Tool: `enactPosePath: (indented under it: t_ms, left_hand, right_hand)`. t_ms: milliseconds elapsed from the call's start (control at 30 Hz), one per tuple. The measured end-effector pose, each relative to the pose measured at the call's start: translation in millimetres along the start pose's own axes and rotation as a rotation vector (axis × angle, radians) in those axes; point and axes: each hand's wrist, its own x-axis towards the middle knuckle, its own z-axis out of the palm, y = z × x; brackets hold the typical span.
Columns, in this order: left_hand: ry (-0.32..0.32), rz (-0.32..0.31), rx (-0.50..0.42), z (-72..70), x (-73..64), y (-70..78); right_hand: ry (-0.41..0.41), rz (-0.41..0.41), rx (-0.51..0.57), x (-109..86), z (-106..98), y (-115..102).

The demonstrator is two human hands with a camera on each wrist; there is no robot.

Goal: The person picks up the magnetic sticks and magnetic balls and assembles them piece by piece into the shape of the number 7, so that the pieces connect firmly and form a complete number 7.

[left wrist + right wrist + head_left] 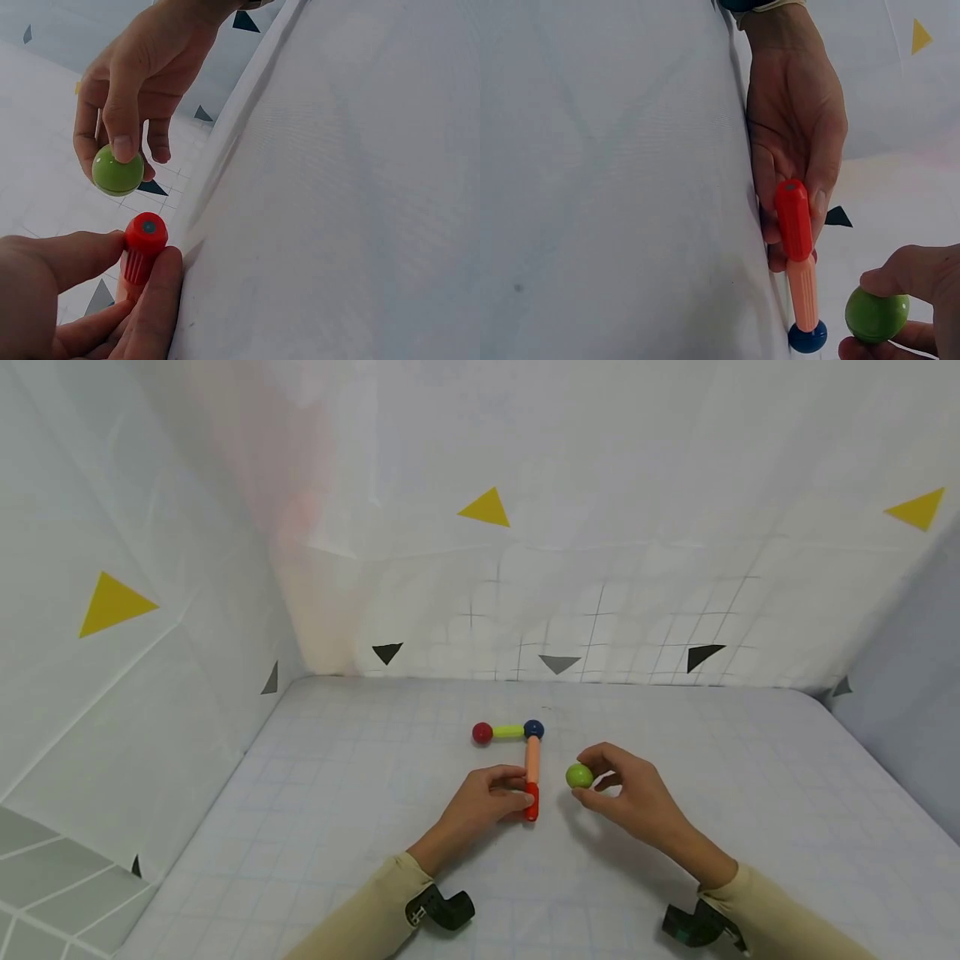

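Observation:
My left hand (483,802) pinches a red rod (532,803) between thumb and fingers. End to end with it is an orange rod (532,760), whose far end meets a dark blue ball (533,729). From that ball a yellow-green rod (508,732) runs left to a dark red ball (482,732), making a right-angled shape on the table. Just right of the red rod, my right hand (630,789) holds a green ball (579,776) by thumb and fingertips, apart from the rods. The left wrist view shows a small grey disc in the free end of the red rod (146,236).
A white sheet with a faint grid covers the table (360,752). White sheets with yellow triangles (487,508) and dark triangles (387,652) hang behind and at the sides. A dark wrist camera (442,907) is strapped to the left sleeve, another (701,924) to the right.

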Motion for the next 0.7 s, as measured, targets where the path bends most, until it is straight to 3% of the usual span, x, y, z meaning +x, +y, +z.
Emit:
enactPosePath:
  t_ms: [700]
  left_hand:
    - [-0.009,0.022,-0.041,0.0,-2.2,1.9]
  right_hand:
    - [-0.072,-0.023,0.085,-12.6,19,-14]
